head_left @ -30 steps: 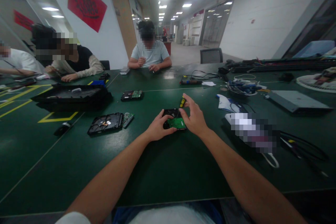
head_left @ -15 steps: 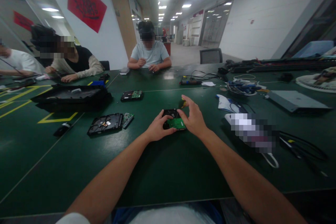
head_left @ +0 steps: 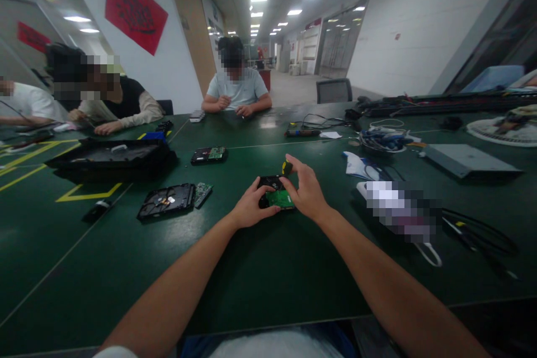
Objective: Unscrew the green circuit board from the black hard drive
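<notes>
A hard drive [head_left: 280, 198] with a green circuit board facing up lies on the table in front of me. My left hand [head_left: 254, 203] grips its left side, fingers over the far edge and thumb along the near edge. Over its right side, my right hand [head_left: 305, 187] pinches a small screwdriver [head_left: 287, 168] with a yellow and black handle; the tip is hard to make out. To the left lie a black drive casing [head_left: 165, 202] and a loose circuit board [head_left: 203, 194]. Another hard drive [head_left: 208, 155] rests farther back.
A black tray [head_left: 111, 159] stands at left on the green table [head_left: 235, 285]. A white power strip [head_left: 371, 201], cables [head_left: 482, 229], a grey metal box [head_left: 470, 159] and a bundle of blue wires [head_left: 384, 139] lie at right. People sit across the table.
The view has shifted slightly. My right hand's grip has turned a little, and more of the yellow and black handle shows. My left hand stays on the hard drive.
</notes>
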`<state>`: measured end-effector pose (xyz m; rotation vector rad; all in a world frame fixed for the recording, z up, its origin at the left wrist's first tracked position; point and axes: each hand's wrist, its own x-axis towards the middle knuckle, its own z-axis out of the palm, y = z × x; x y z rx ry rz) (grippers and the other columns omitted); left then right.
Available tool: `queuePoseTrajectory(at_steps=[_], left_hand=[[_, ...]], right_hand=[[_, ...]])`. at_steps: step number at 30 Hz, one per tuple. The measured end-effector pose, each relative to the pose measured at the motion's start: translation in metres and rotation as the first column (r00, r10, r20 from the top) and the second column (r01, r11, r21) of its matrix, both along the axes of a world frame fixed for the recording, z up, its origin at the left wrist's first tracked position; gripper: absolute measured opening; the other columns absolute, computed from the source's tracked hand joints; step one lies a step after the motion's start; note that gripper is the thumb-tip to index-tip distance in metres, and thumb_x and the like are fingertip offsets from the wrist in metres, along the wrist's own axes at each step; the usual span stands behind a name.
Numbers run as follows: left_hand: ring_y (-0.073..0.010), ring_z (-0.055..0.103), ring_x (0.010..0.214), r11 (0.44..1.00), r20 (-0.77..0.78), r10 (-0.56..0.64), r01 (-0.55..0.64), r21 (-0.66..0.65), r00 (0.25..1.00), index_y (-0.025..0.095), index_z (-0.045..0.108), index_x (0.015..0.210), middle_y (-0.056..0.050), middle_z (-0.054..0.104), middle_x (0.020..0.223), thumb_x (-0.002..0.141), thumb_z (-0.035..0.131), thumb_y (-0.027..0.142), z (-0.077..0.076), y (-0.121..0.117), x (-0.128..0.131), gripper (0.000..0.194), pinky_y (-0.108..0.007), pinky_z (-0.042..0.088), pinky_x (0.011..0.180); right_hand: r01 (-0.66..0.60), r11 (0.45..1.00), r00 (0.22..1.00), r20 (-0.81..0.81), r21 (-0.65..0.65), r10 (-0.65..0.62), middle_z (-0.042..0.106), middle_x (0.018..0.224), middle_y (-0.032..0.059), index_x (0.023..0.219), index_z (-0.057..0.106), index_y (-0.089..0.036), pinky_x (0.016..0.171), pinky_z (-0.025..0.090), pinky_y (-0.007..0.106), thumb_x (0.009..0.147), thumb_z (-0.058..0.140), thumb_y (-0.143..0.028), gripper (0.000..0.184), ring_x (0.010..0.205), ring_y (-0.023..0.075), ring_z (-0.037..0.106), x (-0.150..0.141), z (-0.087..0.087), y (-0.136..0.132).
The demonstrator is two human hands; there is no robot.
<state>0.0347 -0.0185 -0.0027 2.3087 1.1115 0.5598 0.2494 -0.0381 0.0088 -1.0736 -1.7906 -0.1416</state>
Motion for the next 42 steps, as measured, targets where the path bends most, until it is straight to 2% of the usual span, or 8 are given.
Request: queuePoseTrajectory(at_steps=[5,11,18,20,25,30,36,42], left_hand=[[-0.0353,0.014,0.160,1.000,-0.009,0.007,-0.007,0.006,1.000,0.023,0.060,0.136,-0.017,0.034,0.166,0.084,0.074,0.054,-0.0003,0.0004,0.0002,0.063,-0.054,0.030,0.125],[-0.0360,0.013,0.160,1.000,-0.012,0.003,-0.003,0.005,1.000,0.022,0.060,0.135,-0.018,0.033,0.166,0.084,0.073,0.055,0.0007,-0.0005,-0.0004,0.062,-0.053,0.030,0.125],[-0.0354,0.013,0.160,1.000,-0.012,0.008,-0.008,0.009,1.000,0.023,0.060,0.136,-0.016,0.031,0.168,0.084,0.073,0.057,-0.0018,0.0011,-0.0012,0.064,-0.052,0.029,0.126],[-0.0356,0.013,0.160,1.000,-0.015,0.007,-0.007,0.009,1.000,0.022,0.060,0.137,-0.017,0.031,0.167,0.084,0.073,0.056,-0.0022,0.0016,-0.0011,0.065,-0.052,0.029,0.126],[-0.0364,0.014,0.160,1.000,-0.002,-0.001,0.001,0.015,1.000,0.021,0.060,0.136,-0.018,0.034,0.166,0.084,0.073,0.055,-0.0021,0.0015,-0.0003,0.063,-0.053,0.030,0.125],[-0.0358,0.012,0.160,1.000,-0.004,0.010,-0.010,0.005,1.000,0.019,0.060,0.136,-0.020,0.032,0.166,0.084,0.074,0.053,0.0008,-0.0010,0.0004,0.063,-0.052,0.029,0.125],[-0.0360,0.013,0.160,1.000,-0.010,0.006,-0.006,0.006,1.000,0.019,0.060,0.136,-0.021,0.033,0.166,0.084,0.073,0.053,0.0023,-0.0024,0.0007,0.062,-0.052,0.031,0.124],[-0.0356,0.013,0.160,1.000,-0.006,0.011,-0.011,0.013,1.000,0.019,0.061,0.135,-0.021,0.033,0.165,0.084,0.074,0.052,0.0001,-0.0010,0.0011,0.062,-0.051,0.031,0.124]], right_hand=[[-0.020,1.000,1.000,0.017,-0.007,0.020,0.061,0.141,0.0123,0.159,0.030,-0.027,0.106,0.049,0.056,0.101,0.047,-0.029,0.060,0.118,0.0291,0.062,-0.0026,0.0029,-0.0031],[0.029,0.999,1.000,-0.001,0.018,-0.029,0.066,0.130,0.0118,0.156,0.035,-0.026,0.103,0.050,0.056,0.100,0.054,-0.035,0.061,0.108,0.0289,0.064,-0.0006,0.0022,-0.0017],[0.006,1.000,1.000,0.025,-0.008,-0.006,0.059,0.145,0.0129,0.159,0.032,-0.024,0.111,0.045,0.057,0.102,0.043,-0.027,0.058,0.125,0.0301,0.059,-0.0023,0.0054,-0.0042],[0.009,1.000,1.000,0.024,0.005,-0.009,0.060,0.143,0.0129,0.159,0.033,-0.025,0.110,0.046,0.056,0.102,0.046,-0.028,0.058,0.122,0.0299,0.060,-0.0025,0.0051,-0.0039],[0.026,0.999,0.999,0.021,0.028,-0.027,0.068,0.123,0.0110,0.158,0.034,-0.025,0.104,0.049,0.055,0.101,0.053,-0.034,0.060,0.106,0.0281,0.064,-0.0012,0.0026,-0.0024],[0.017,1.000,1.000,0.023,0.002,-0.017,0.058,0.143,0.0149,0.161,0.026,-0.022,0.105,0.049,0.054,0.103,0.042,-0.026,0.060,0.120,0.0291,0.060,-0.0005,0.0000,-0.0004],[0.027,1.000,1.000,0.007,0.014,-0.028,0.066,0.128,0.0123,0.156,0.036,-0.024,0.101,0.051,0.054,0.102,0.050,-0.034,0.056,0.106,0.0283,0.063,0.0002,0.0004,0.0003],[-0.003,1.000,0.999,0.035,0.014,0.003,0.060,0.142,0.0145,0.158,0.031,-0.022,0.107,0.048,0.055,0.103,0.044,-0.026,0.057,0.120,0.0294,0.060,-0.0009,0.0027,-0.0020]])
